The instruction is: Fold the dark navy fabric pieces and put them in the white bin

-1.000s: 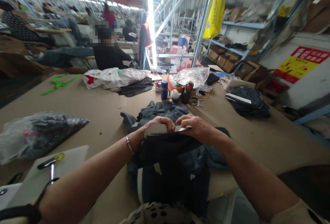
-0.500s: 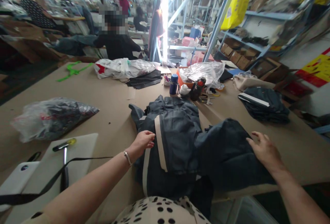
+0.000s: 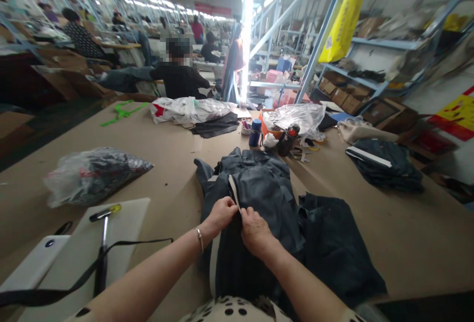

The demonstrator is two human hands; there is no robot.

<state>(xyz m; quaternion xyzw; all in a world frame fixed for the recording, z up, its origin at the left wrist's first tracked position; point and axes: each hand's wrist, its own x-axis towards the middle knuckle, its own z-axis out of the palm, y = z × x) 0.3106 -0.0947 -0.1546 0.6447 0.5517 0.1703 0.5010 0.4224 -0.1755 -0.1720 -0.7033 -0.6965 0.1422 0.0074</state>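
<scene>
Dark blue-grey fabric pieces (image 3: 266, 188) lie piled and rumpled in front of me on the table. My left hand (image 3: 222, 214) is closed in a pinch on the pale-edged border of the top fabric piece. Right beside it, my right hand (image 3: 256, 230) grips the same edge, fingers pressed together. A pale strip (image 3: 234, 188) runs along that edge up from my fingers. Another pale strip (image 3: 214, 262) shows on the layer below, left of my hands. To the right, a folded dark piece (image 3: 336, 243) lies near the table's front edge.
At left, a hammer (image 3: 101, 253) rests on a white board (image 3: 137, 218), beside a bagged bundle (image 3: 99, 176). A blue bottle (image 3: 255, 133), a dark bottle (image 3: 288, 140) and an orange bin (image 3: 264, 124) stand behind the fabric. A folded dark stack (image 3: 385, 166) sits at right.
My right hand has come left from the folded piece at the right to the pale-edged fabric. Both hands now meet at that edge, which is lifted and narrower in view.
</scene>
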